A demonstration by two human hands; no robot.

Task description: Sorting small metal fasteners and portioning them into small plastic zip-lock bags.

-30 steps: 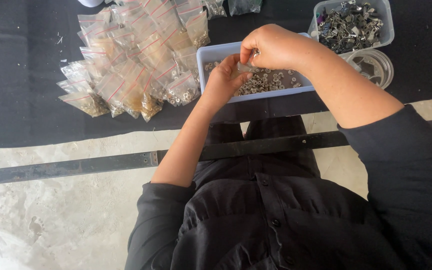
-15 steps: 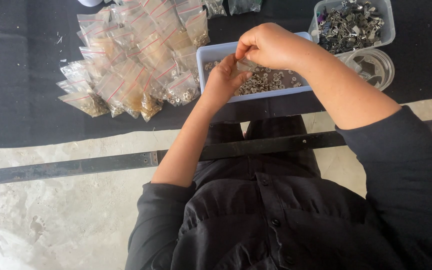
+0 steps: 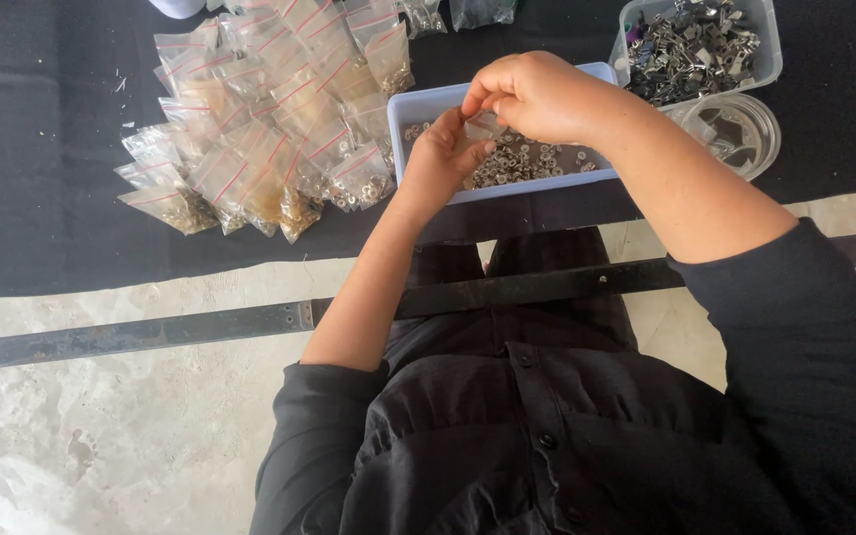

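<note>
Both your hands meet over the pale blue tray (image 3: 403,119) near the front edge of the black table (image 3: 42,178). Your left hand (image 3: 443,159) and right hand (image 3: 537,94) pinch a small clear bag (image 3: 484,126) between their fingertips, just above the small metal rings (image 3: 527,159) lying in the tray. A heap of filled clear bags (image 3: 269,119) lies left of the tray. Toward the right far corner sits a clear tub of metal clips (image 3: 691,45), with a round clear lid (image 3: 740,129) beside it.
</note>
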